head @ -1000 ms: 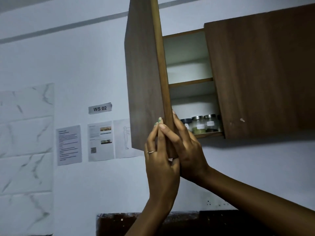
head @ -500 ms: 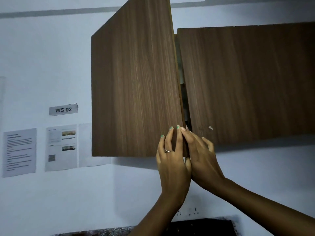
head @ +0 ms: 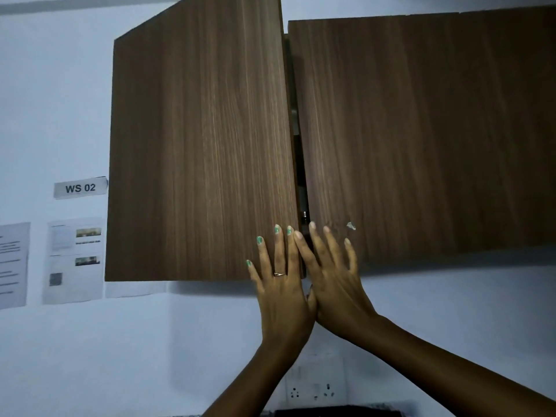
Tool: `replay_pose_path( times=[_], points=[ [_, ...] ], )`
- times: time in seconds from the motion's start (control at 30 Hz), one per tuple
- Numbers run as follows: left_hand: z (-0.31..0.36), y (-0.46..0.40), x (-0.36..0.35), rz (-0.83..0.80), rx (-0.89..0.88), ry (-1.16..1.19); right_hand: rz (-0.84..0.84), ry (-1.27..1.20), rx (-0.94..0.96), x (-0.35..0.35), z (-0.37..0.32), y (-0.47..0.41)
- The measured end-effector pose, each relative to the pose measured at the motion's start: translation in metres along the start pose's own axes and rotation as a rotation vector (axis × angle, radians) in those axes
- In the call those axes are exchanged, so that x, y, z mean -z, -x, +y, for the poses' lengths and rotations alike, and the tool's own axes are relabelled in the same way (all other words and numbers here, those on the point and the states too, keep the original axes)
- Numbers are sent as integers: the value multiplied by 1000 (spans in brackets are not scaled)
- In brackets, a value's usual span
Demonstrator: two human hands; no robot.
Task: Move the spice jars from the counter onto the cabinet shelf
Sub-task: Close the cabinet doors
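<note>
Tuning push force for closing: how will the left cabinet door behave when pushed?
The left cabinet door is a flat wood-grain panel, so probably stiff. It stands slightly ajar, so it likely swings on hinges rather than slides. The left hand lies flat on it with no handle visible; the smooth face may be slippery.

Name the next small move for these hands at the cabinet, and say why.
Probably press the left door the rest of the way shut. It stands ajar, a narrow dark gap left beside the right door, and the left hand lies flat on its lower corner, the right hand alongside.
</note>
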State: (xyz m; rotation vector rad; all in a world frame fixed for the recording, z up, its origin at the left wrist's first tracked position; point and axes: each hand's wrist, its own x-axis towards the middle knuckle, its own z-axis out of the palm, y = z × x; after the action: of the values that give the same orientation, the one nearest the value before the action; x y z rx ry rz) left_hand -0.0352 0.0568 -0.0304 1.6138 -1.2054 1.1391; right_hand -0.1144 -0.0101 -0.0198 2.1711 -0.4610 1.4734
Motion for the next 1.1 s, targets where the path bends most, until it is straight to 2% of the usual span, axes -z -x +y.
replay_pose_path(
  times=[0.33,0.43,0.53,0.83,1.1],
  points=[
    [-17,-20,-58,-49,-158,-117,-187,-82,35,-49,56,-8],
    [-21,-27,-77,-52,-232,-141,-139,-86,-73,-64,70,-6],
    [-23,-32,-94,-39,-227,-100,-119,42,-175,-82,81,-3],
    [-41,-44,-132,-58,-245,-98,-14,189,-184,-126,89,-6],
    [-48,-51,-154,1,-254,-75,103,254,-172,-148,98,-8]
  ],
)
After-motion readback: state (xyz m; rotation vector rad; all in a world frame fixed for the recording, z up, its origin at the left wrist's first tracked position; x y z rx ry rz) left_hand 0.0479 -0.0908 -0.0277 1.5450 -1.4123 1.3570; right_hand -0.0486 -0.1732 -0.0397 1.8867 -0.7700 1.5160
